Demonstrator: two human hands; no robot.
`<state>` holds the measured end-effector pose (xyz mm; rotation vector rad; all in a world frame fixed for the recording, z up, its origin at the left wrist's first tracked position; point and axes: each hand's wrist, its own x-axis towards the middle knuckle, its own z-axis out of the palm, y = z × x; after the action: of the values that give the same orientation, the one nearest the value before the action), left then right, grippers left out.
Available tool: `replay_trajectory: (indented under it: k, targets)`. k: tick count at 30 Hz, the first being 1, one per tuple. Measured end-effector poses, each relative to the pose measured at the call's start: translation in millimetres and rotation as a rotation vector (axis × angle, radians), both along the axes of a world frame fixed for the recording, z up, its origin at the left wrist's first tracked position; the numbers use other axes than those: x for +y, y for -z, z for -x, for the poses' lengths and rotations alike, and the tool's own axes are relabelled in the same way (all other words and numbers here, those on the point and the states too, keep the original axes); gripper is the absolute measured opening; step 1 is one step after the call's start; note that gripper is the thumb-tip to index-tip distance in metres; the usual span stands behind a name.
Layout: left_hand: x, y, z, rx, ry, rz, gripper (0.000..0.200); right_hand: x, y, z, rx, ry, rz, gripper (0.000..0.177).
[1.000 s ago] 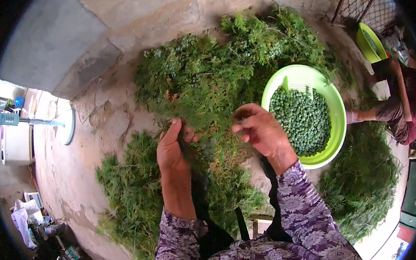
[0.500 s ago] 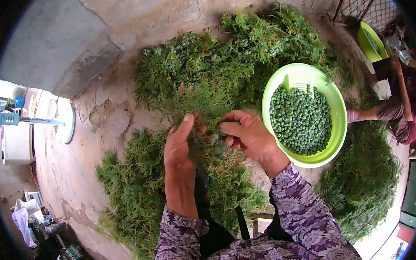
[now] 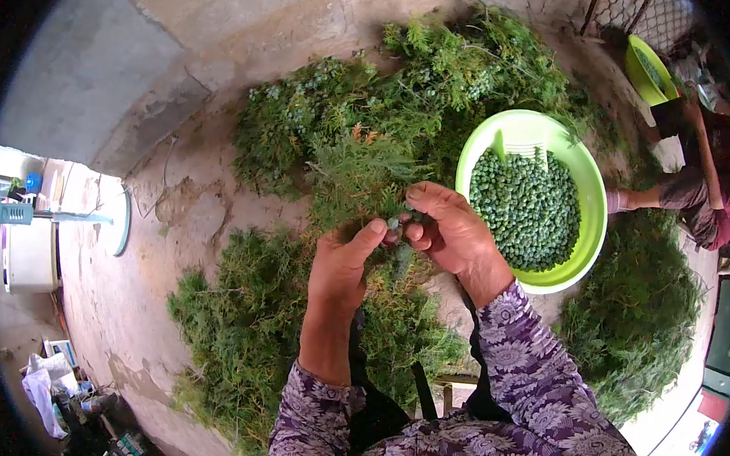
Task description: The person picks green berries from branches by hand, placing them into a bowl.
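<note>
Concrete floor [image 3: 197, 301] | both hands' grip: left [image 3: 348, 265], right [image 3: 452, 233] pinching leafy sprig [image 3: 356, 173] | green basin [image 3: 593, 217] beside right

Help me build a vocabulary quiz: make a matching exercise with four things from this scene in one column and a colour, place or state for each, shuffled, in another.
Column 1
1. Left hand
2. Sleeves
3. Berries
4. Nearer basin

Column 2
A. Purple with pale flowers
B. Lime green, beyond the right hand
C. Close to the right hand, thumb raised toward it
D. Heaped inside the nearer basin

Pairs: 1-C, 2-A, 3-D, 4-B
</note>
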<state>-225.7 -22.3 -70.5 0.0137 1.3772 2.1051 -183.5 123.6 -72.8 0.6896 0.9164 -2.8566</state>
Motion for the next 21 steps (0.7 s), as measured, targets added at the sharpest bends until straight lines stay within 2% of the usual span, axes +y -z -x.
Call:
replay_trajectory:
  k: [2,4,8,10,12,13,14,16,17,19,21]
  targets:
    - [0.0,-0.1,-0.4,0.048,0.022,0.032,0.031,0.0,1.4,-0.1,0.006,-0.018,-0.032,0.010]
    - [1.1,-1.4,-1.8,-0.044,-0.060,0.045,0.020,-0.2,2.4,-0.2,0.011,-0.037,-0.064,0.010]
    - [-3.4,-10.8,0.8,-0.107,-0.128,0.141,0.028,-2.1,0.2,-2.4,0.019,-0.110,-0.142,0.017]
    - [-3.1,-11.4,1.5,-0.141,-0.242,0.133,0.016,-1.6,-2.1,-3.2,0.039,-0.175,-0.149,0.020]
    - [-5.5,-13.0,4.4,-0.132,-0.297,0.135,0.016,7.0,-2.7,-4.0,0.076,-0.218,0.025,0.026]
    - [-8.0,-13.6,6.4,-0.122,-0.353,0.135,0.016,16.7,2.3,-3.8,0.183,-0.236,0.122,0.028]
    - [-12.6,-11.4,9.6,-0.122,-0.356,0.134,0.016,16.2,-2.1,-3.4,0.183,-0.239,0.121,0.028]
    - [-20.8,-4.6,15.1,-0.109,-0.348,0.162,0.025,15.9,-16.1,-4.8,0.129,-0.048,-0.066,0.027]
    - [-19.0,-4.5,13.9,-0.109,-0.348,0.161,0.025,13.8,-19.2,-4.3,0.075,-0.062,-0.135,0.024]
    - [-12.5,-4.0,9.7,-0.027,-0.344,0.167,0.012,5.4,-14.7,-3.7,0.112,-0.112,-0.160,0.023]
    - [-9.6,0.2,9.2,0.009,-0.343,0.183,0.012,-0.8,-6.8,-1.0,0.116,-0.217,-0.242,0.021]
